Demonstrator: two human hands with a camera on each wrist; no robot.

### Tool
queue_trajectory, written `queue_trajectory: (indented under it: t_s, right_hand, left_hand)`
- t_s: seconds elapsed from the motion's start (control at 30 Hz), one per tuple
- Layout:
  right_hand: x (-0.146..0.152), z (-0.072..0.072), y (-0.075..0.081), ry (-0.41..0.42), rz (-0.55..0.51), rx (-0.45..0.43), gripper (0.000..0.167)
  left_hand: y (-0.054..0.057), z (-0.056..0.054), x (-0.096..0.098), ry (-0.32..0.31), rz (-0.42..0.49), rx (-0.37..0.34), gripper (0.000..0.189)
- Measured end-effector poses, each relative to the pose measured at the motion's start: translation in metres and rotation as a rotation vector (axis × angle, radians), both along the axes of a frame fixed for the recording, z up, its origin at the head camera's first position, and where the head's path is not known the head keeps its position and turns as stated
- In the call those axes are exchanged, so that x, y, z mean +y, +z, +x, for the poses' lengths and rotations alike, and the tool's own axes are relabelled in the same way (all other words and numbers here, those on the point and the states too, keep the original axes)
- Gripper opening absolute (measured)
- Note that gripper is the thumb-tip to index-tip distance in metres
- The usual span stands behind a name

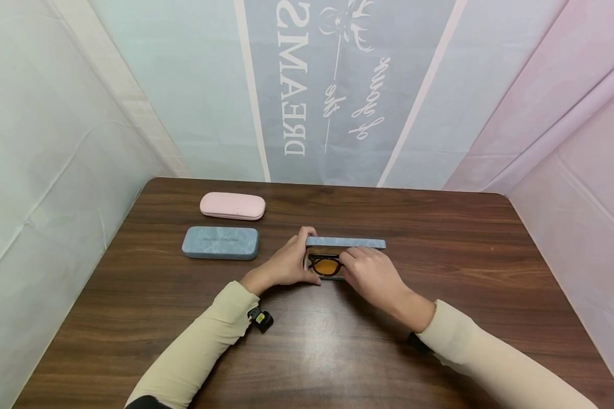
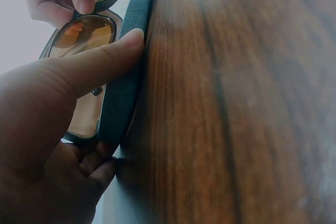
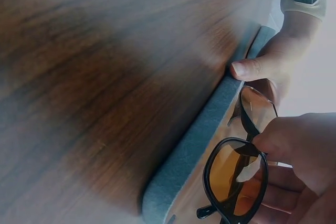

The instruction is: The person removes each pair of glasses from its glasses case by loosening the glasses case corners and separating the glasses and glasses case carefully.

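Observation:
A blue marbled glasses case (image 1: 345,242) lies on the table with its lid raised. My left hand (image 1: 286,266) grips the case's left end, thumb on the front wall and fingers round the end. Dark-framed glasses (image 1: 326,267) with orange lenses are at the case's pale interior. With my right hand (image 1: 374,276) I pinch the glasses (image 3: 228,174) near the bridge, thumb against the frame in the right wrist view. That hand covers the right lens in the head view. One folded temple shows behind the lens in the right wrist view.
A closed blue glasses case (image 1: 220,243) with lettering on its lid lies left of my left hand. Behind it is a closed pink glasses case (image 1: 232,205). The dark wood table (image 1: 440,238) ends at a printed curtain (image 1: 317,165) at the back.

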State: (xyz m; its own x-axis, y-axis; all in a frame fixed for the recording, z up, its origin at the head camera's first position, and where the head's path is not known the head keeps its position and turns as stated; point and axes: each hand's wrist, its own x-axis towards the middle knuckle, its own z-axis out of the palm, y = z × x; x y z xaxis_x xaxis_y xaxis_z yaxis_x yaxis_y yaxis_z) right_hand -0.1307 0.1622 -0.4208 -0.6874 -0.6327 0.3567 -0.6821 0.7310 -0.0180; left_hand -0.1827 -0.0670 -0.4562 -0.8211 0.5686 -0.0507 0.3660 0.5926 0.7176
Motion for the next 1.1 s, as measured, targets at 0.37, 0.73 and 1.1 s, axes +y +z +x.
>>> queue_trajectory:
  t_s: [0.37, 0.73, 1.1]
  right_hand:
    - [0.000, 0.004, 0.008, -0.025, -0.073, -0.125, 0.015]
    - [0.003, 0.008, 0.015, -0.084, -0.081, -0.215, 0.013]
    - [0.006, 0.011, 0.025, -0.093, -0.087, -0.265, 0.011]
  left_hand:
    - [-0.002, -0.001, 0.001, -0.001, 0.002, 0.020, 0.093]
    - [-0.003, -0.001, 0.001, 0.009, -0.017, 0.016, 0.092]
    - [-0.002, 0.000, 0.002, 0.020, -0.021, 0.013, 0.091]
